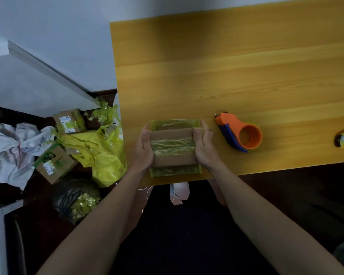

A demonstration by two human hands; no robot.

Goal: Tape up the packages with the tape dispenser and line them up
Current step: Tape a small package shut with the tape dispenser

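Both hands, left hand [145, 144] and right hand [204, 144], grip the taped package [173, 135] by its sides, steadying it left of the tape dispenser [239, 132].

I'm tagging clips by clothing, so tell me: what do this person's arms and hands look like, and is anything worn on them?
Both forearms are bare along all their visible length, with no sleeves in view. The left hand and right hand wear no gloves, and no watch, bracelet or ring shows on either. No markings are visible on them in this dim view.
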